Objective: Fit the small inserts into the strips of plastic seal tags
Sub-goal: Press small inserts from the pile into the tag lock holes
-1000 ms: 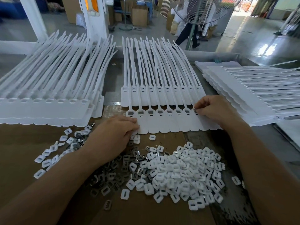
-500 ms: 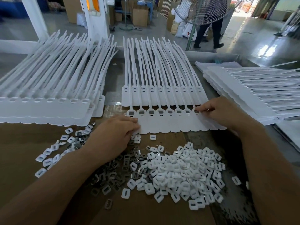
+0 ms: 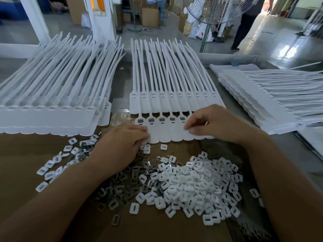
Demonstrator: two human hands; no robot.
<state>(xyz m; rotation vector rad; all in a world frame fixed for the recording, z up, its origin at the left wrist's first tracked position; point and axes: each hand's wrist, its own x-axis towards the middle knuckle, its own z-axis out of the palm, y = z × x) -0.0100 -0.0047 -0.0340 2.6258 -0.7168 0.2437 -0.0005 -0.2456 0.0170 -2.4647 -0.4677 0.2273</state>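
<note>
Strips of white seal tags: two lie flat at centre, with two stacks besides, the left stack [image 3: 52, 109] and the right stack [image 3: 258, 102]. The working strip [image 3: 166, 135] lies nearest, on the far edge of the cardboard [image 3: 22, 154], just beyond the loose parts. Each tag's long axis runs away from the person: flat tabs near, heads next, thin tails pointing off. Five heads show grey inserts seated; the rest are hidden by the right hand [image 3: 215, 124]. The second strip [image 3: 155, 106] lies behind on the same heading, ten heads counted. The right stack's tails point right.

Left hand [image 3: 122, 147]: fingers bent, tips resting on the working strip's left-end tag; anything held beneath, cannot tell. Right hand: over the strip's right half, fingers curled, thumb and forefinger close, blurred; cannot tell if it pinches anything.

Loose parts: a heap of white inserts [image 3: 201, 182], uncountable; grey metal clips [image 3: 132, 180] beside it; one lone insert [image 3: 163, 146] just near the tabs.
</note>
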